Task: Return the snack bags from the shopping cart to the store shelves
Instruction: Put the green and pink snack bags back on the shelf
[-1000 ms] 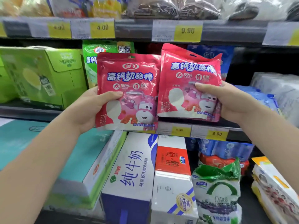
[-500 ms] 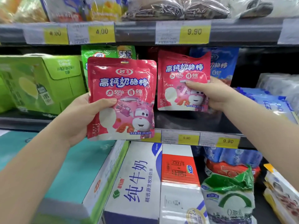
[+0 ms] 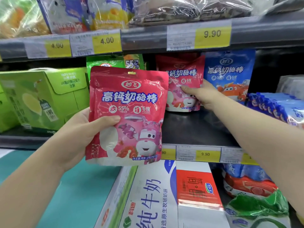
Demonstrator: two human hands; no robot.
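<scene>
Two identical red snack bags carry a pink cartoon plane. My left hand (image 3: 77,135) grips one red bag (image 3: 128,102) by its left edge, thumb across the front, holding it upright in front of the shelves. Deeper in, my right hand (image 3: 199,94) holds the second red bag (image 3: 182,74) by its right side; it stands upright on the dark middle shelf (image 3: 194,129), between a green bag (image 3: 113,63) and a blue bag (image 3: 230,71) of the same brand.
A green carton (image 3: 42,96) stands on the middle shelf at left, with blue packs (image 3: 276,107) at right. Price tags (image 3: 205,153) line the shelf edges. Milk cartons (image 3: 154,195) and more bags fill the shelf below. Packets crowd the top shelf.
My right hand has pushed its red bag back into the middle shelf until it stands there. The left hand's bag stays held out in front, now nearer the camera.
</scene>
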